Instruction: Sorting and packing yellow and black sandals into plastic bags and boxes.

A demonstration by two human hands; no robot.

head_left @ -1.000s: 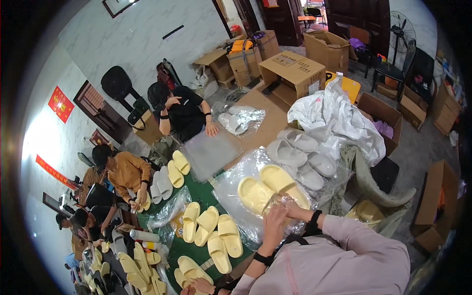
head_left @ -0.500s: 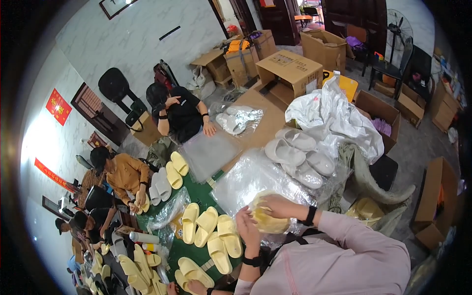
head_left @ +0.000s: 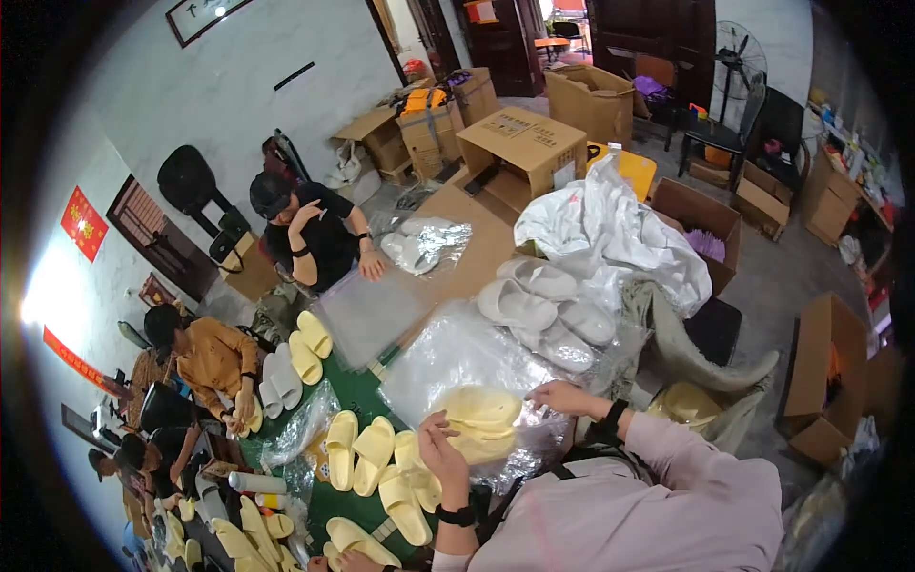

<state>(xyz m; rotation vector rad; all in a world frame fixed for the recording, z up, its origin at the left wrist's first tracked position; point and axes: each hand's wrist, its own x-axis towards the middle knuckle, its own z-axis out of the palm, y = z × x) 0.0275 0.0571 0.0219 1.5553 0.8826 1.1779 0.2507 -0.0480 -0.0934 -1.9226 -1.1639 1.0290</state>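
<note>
A pair of pale yellow slippers (head_left: pixel 481 410) lies in a clear plastic bag (head_left: pixel 534 431) in front of me. My left hand (head_left: pixel 444 456) is at the left side of this pair, its fingers bent inward; what they hold is too small to make out. At the right side, my right hand (head_left: pixel 564 397) has its fingers drawn together at the edge of the bag. More flat clear bags (head_left: pixel 429 367) lie beneath and beyond the pair. Loose yellow slippers (head_left: pixel 374 453) stand on the green table (head_left: pixel 329 500) left of my hands.
Grey slippers (head_left: pixel 548 305) and a white sack (head_left: pixel 610 234) lie beyond my right hand. Across the table sits a person in black (head_left: pixel 329 234); a person in orange (head_left: pixel 214 357) handles slippers farther left. Another person's hand (head_left: pixel 357 561) touches slippers at the lower edge. Cardboard boxes (head_left: pixel 829 381) stand right.
My right hand has come off the top of the yellow slippers and moved right to the bag's edge, uncovering the pair. My left hand stays beside them. The whole view has shifted slightly.
</note>
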